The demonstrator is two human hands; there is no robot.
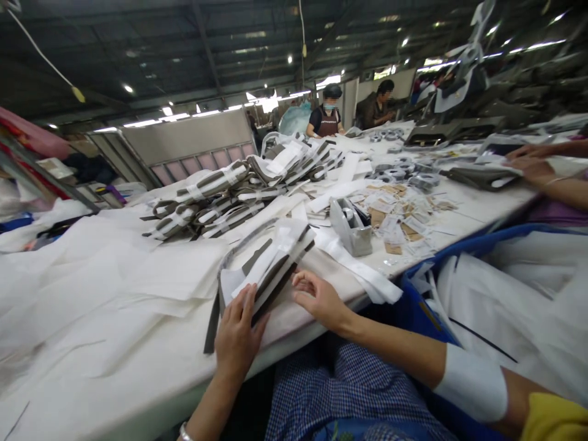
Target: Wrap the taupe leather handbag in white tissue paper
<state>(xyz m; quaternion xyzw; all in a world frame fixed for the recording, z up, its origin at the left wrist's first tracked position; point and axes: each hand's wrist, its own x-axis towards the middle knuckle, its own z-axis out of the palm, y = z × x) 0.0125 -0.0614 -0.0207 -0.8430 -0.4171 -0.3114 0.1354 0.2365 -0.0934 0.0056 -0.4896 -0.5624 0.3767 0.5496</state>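
A bundle of dark grey-brown straps with white wrapping (280, 257) lies slantwise on the table near its front edge. My left hand (239, 334) is closed around the bundle's near end, fingers over the top and thumb along the right side. Just right of the bundle is my right hand (321, 300), its fingers loosely curled and apart, with nothing visible in them. Whether its fingertips touch the bundle I cannot tell. A loose grey strap curves behind the bundle. Right behind stands a grey tape dispenser (351, 229) with a roll of tape in it.
Similar wrapped bundles (220, 202) are piled further back. White sheets (105, 275) cover the left side. Small tags (395, 214) and tape rolls (390, 171) lie to the right. A blue bin (418, 294) holds white material. A co-worker's hands (533, 162) work at the right; two people sit behind.
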